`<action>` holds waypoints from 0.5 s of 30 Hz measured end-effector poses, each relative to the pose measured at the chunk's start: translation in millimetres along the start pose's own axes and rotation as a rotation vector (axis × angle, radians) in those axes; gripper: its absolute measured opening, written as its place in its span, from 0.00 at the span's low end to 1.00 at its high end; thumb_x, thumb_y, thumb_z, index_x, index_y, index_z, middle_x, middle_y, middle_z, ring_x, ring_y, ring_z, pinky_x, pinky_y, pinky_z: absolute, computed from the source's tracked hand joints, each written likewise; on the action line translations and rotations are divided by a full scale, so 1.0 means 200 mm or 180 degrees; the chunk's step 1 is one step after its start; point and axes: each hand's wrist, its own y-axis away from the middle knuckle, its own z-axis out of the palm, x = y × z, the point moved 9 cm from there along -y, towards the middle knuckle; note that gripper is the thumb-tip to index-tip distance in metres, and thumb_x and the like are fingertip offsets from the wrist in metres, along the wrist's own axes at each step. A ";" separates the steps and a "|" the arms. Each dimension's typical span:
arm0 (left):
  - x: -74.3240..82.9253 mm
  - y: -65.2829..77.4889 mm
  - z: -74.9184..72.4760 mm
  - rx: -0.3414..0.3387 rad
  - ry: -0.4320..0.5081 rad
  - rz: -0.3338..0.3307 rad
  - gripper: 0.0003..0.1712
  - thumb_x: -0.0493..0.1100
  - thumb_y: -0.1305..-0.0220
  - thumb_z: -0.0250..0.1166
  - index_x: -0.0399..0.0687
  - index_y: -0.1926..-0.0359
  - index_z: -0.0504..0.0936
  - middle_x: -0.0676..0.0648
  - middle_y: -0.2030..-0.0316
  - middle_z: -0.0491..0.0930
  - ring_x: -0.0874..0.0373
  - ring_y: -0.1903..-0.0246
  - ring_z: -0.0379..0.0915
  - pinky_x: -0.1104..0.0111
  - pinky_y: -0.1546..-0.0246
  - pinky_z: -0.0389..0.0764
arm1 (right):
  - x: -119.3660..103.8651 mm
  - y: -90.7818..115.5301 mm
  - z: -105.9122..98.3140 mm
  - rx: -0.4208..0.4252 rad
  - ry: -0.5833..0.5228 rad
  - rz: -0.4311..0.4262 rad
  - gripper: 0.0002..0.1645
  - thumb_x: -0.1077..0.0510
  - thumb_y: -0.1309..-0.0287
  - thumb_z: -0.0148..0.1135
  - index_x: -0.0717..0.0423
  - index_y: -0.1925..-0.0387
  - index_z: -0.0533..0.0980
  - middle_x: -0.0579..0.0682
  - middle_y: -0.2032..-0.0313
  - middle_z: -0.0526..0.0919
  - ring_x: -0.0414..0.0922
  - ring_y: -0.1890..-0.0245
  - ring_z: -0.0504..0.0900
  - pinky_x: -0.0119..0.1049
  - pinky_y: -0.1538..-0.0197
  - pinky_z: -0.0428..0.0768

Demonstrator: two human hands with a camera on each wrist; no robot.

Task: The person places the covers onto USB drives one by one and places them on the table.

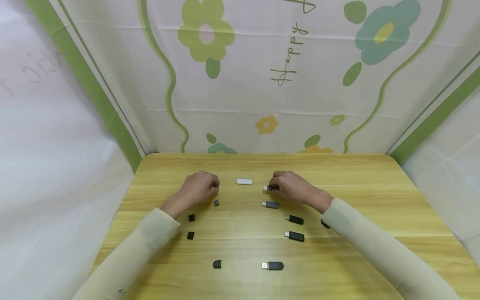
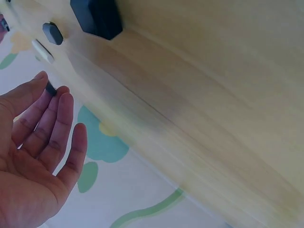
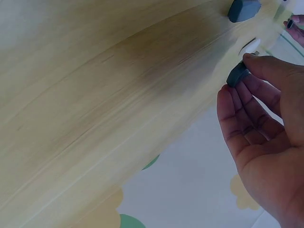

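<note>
My right hand [image 1: 294,186] pinches a dark USB stick [image 1: 273,188] at the back of the table, its bare metal plug pointing left. In the right wrist view the stick [image 3: 237,74] sits between thumb and fingertips. Across from it, my left hand [image 1: 197,186] holds a small dark USB cap [image 2: 51,89] between thumb and fingertips; the head view mostly hides it. Between the hands lies a white USB stick [image 1: 244,181], apart from both. Just in front of the left hand is a grey cap [image 1: 216,203], and near the right hand a grey uncapped stick [image 1: 270,204].
Black caps lie on the left: one [image 1: 191,217], another [image 1: 190,235] and a rounded one [image 1: 217,264]. Uncapped black sticks lie opposite: one [image 1: 294,219], a second [image 1: 294,236] and a rounded one [image 1: 272,266]. A dark object [image 1: 325,224] is partly hidden by the right sleeve. Patterned cloth hangs behind the wooden table [image 1: 240,246].
</note>
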 end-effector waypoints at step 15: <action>0.08 -0.04 0.02 0.0021 0.0075 0.0111 0.07 0.40 0.31 0.72 0.53 0.68 0.87 0.56 0.71 0.84 0.62 0.72 0.75 0.64 0.69 0.77 | -0.10 -0.08 0.03 -0.0047 0.0040 -0.0169 0.07 0.62 0.36 0.75 0.59 0.57 0.88 0.49 0.62 0.85 0.40 0.65 0.82 0.35 0.60 0.83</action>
